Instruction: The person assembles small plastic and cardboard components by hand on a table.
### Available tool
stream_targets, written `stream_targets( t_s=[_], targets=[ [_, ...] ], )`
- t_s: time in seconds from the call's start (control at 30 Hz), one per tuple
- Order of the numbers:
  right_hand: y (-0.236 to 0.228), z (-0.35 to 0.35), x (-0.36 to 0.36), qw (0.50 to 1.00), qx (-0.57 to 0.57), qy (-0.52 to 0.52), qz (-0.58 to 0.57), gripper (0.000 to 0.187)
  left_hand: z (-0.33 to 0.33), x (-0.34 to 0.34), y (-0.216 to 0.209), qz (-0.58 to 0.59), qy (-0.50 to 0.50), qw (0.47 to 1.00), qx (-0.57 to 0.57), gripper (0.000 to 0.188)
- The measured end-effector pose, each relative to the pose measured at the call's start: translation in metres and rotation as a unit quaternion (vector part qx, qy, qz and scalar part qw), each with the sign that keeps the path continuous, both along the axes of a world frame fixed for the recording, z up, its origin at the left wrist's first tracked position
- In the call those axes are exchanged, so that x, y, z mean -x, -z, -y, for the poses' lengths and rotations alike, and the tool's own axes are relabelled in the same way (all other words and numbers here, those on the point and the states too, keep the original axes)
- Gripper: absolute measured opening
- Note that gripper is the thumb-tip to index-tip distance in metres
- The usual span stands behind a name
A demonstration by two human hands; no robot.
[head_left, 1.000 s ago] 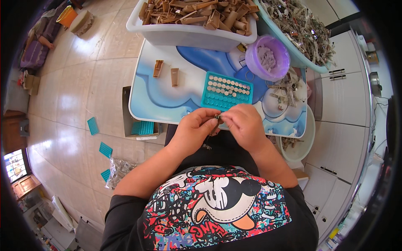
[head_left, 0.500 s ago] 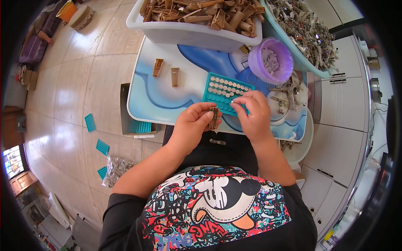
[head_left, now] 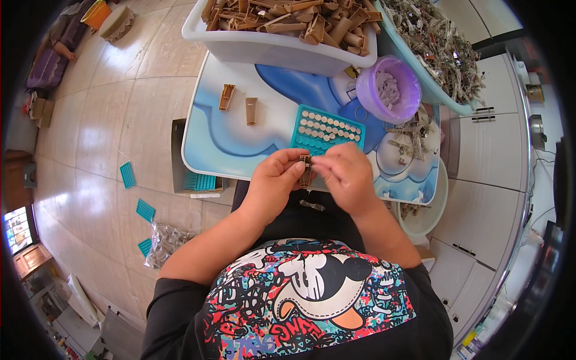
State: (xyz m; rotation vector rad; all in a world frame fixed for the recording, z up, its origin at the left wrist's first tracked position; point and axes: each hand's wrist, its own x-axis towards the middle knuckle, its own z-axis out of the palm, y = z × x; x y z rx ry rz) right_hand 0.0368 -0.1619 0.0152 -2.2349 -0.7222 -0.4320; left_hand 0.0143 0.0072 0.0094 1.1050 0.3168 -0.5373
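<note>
My left hand (head_left: 273, 183) is closed around a narrow brown plastic shell (head_left: 305, 171), held upright above my lap with its hollow side showing. Against the upper end of that shell, my right hand (head_left: 345, 180) is pinched; what its fingertips hold is too small to make out. Just beyond my hands lies a teal tray (head_left: 329, 112) with rows of pale round discs (head_left: 324, 128); its near rows hold no discs and are partly hidden by my right hand. Two more brown shells, one hollow side up (head_left: 226, 97) and one smooth (head_left: 252, 111), rest on the blue-and-white table (head_left: 225, 141).
A white bin (head_left: 270, 45) heaped with brown shells stands at the back. Right of it are a purple bowl (head_left: 369, 99) of small grey parts and a large basin (head_left: 414, 72) of tangled wired pieces. Teal trays (head_left: 128, 174) and a clear bag (head_left: 168, 243) lie on the left floor.
My right hand has moved left and down from over the teal tray to the shell's upper end. My left hand keeps its hold on the shell, nearly still.
</note>
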Motion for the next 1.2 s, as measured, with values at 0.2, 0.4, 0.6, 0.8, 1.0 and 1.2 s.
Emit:
stream_targets(
  t_s=[0.2, 0.4, 0.6, 0.8, 1.0, 1.2],
  targets=[
    [0.005, 0.008, -0.025, 0.992, 0.059, 0.104, 0.042, 0.016, 0.0, 0.0, -0.001, -0.003, -0.004, 0.999, 0.044, 0.026],
    [0.007, 0.007, -0.023, 0.991, 0.091, 0.091, 0.033, 0.014, 0.0, -0.001, -0.004, -0.015, -0.004, 0.999, 0.038, 0.026],
    [0.0, -0.004, -0.006, 0.998, -0.038, 0.053, -0.013, 0.016, 0.001, 0.0, -0.002, -0.015, -0.009, 0.999, 0.035, 0.026],
    [0.003, -0.008, 0.0, 0.999, -0.018, 0.001, -0.029, 0.014, 0.001, -0.001, -0.003, -0.01, -0.009, 1.0, 0.014, 0.025],
    [0.003, 0.009, -0.013, 0.996, -0.038, 0.082, 0.008, 0.014, 0.0, 0.0, -0.001, -0.018, -0.008, 0.999, 0.04, 0.026],
    [0.009, 0.012, -0.025, 0.991, 0.062, 0.114, 0.036, 0.019, 0.001, -0.001, -0.003, -0.017, -0.007, 0.999, 0.031, 0.025]
  ],
)
